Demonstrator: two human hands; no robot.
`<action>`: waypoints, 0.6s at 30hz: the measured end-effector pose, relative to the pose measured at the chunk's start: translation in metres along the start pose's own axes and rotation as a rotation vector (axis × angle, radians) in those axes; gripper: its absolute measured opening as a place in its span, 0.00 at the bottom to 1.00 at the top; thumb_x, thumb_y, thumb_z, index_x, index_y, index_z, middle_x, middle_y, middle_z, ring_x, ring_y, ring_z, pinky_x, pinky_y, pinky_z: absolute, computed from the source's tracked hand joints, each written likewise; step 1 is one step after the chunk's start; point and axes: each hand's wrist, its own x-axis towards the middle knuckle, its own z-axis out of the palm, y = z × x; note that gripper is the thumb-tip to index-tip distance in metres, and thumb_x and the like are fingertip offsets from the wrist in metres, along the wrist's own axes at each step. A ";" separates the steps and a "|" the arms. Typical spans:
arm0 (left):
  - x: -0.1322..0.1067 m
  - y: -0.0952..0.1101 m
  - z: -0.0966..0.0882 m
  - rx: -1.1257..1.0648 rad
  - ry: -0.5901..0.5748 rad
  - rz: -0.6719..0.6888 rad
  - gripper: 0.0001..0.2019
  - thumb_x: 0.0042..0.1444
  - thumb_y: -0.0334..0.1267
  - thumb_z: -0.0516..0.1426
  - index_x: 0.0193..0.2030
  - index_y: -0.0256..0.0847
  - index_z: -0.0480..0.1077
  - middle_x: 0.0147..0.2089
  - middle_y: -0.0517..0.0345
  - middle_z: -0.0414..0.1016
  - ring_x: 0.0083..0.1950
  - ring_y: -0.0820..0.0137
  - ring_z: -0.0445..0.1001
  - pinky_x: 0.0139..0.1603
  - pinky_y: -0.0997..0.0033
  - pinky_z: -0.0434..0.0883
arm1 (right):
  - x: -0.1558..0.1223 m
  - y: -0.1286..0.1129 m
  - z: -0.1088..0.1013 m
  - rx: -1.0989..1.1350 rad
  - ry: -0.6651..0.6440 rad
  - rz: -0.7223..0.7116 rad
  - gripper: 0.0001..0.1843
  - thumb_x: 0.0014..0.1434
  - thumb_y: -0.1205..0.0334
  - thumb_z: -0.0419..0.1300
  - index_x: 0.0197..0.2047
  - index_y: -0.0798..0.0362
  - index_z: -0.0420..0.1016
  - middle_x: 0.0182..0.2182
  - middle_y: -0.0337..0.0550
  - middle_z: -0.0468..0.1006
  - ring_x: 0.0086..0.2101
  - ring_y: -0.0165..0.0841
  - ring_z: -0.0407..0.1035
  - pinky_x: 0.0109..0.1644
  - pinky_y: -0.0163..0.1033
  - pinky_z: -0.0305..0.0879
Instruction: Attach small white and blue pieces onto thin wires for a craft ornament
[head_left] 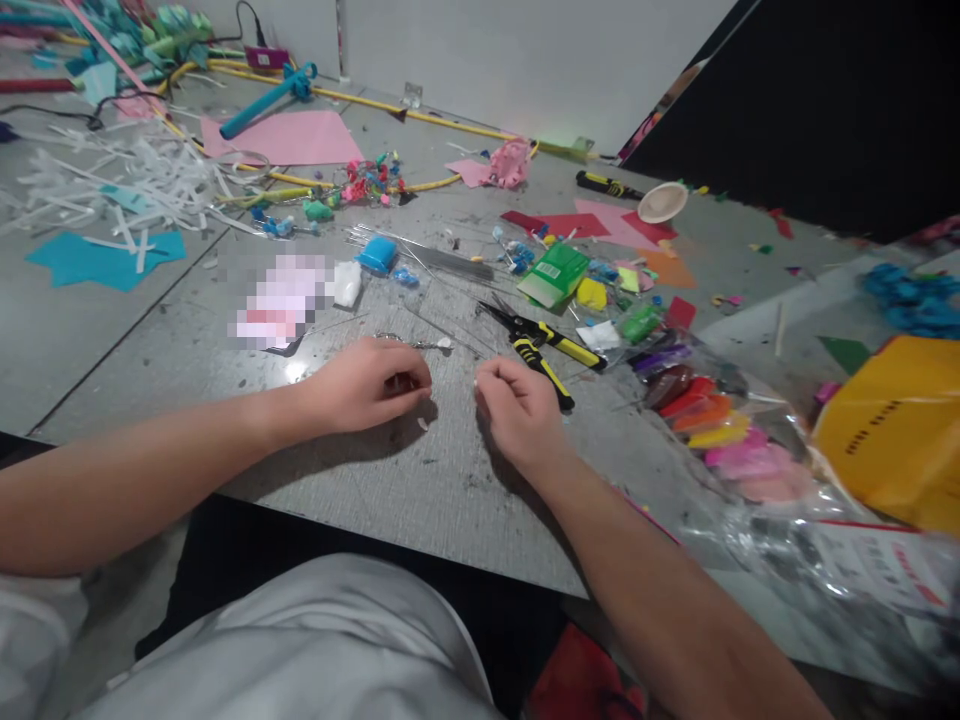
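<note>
My left hand rests low over the table, fingers curled and thumb tip close to the index finger. Whatever is in its pinch is too small or hidden to name. Facing it, my right hand is closed, with a tiny pale spot at its fingertips that I cannot identify. Beyond the left fingers lies a thin wire piece with a white tip. A small white flake is on the table between the hands. Black-and-yellow pliers lie with handles spread just behind my right hand.
Behind the hands are a blue clay pack, a white clay pack and a green packet. Bagged coloured clay and a yellow bag stand right. White paper strips spread at left. A wall closes the back.
</note>
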 end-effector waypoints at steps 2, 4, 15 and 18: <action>0.001 -0.004 0.000 0.057 -0.044 -0.031 0.06 0.83 0.33 0.67 0.52 0.41 0.88 0.45 0.54 0.91 0.46 0.62 0.88 0.52 0.66 0.80 | 0.002 0.004 -0.001 -0.013 -0.002 0.015 0.19 0.62 0.57 0.48 0.22 0.54 0.66 0.14 0.32 0.60 0.18 0.24 0.57 0.24 0.31 0.55; 0.001 -0.008 0.000 0.114 -0.091 -0.066 0.07 0.84 0.33 0.66 0.54 0.41 0.90 0.48 0.51 0.91 0.49 0.60 0.89 0.53 0.64 0.80 | 0.003 0.006 0.000 -0.039 -0.019 0.005 0.17 0.62 0.55 0.51 0.26 0.54 0.71 0.16 0.34 0.66 0.19 0.26 0.62 0.26 0.32 0.58; 0.007 -0.001 -0.007 0.167 -0.098 -0.257 0.11 0.81 0.32 0.66 0.59 0.38 0.92 0.52 0.45 0.89 0.51 0.56 0.87 0.56 0.60 0.79 | 0.002 0.009 0.010 -0.008 -0.159 -0.005 0.11 0.57 0.54 0.60 0.32 0.54 0.73 0.23 0.37 0.76 0.24 0.29 0.72 0.30 0.33 0.66; 0.009 0.006 -0.010 0.030 -0.025 -0.295 0.07 0.80 0.33 0.67 0.53 0.38 0.90 0.46 0.49 0.89 0.47 0.60 0.84 0.54 0.62 0.77 | 0.001 0.004 0.008 -0.065 -0.172 -0.050 0.13 0.62 0.56 0.54 0.30 0.54 0.71 0.21 0.36 0.74 0.22 0.27 0.69 0.29 0.33 0.64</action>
